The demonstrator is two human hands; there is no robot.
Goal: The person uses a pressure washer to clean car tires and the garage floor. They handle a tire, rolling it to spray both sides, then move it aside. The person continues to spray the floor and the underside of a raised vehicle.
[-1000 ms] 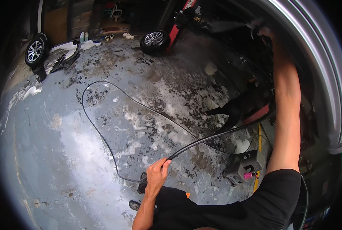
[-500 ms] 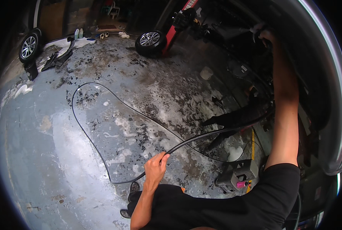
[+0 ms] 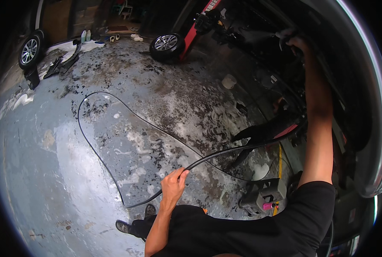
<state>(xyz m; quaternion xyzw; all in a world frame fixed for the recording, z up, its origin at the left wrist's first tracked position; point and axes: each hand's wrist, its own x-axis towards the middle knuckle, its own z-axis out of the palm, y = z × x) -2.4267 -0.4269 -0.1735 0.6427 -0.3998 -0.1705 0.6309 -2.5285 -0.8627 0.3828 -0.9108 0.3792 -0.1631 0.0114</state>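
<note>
Compared with half a second back, my view is tipping so the floor scene is sliding down and to the right, and the loop of hose on the concrete is sitting nearer the middle; both arms are holding roughly where they were.

Going from the left, the wet, soap-streaked grey concrete floor is carrying a wide loop of the long thin black rubber hose, which is curving round and coming back toward me. My left hand is closing its grip around that hose, fingers wrapped on it just above my knee. From the grip the hose's long axis is running up and to the right, rising off the floor toward the dark underside of the raised car. Below that run, a small grey pressure-washer unit with a pink fitting is standing on the floor. Farther right, my right hand is reaching high into the black wheel arch; I cannot tell whether its grip is clamped on anything there, since the shadow is hiding the fingers. The left hand is the one nearer the slack hose.
</note>
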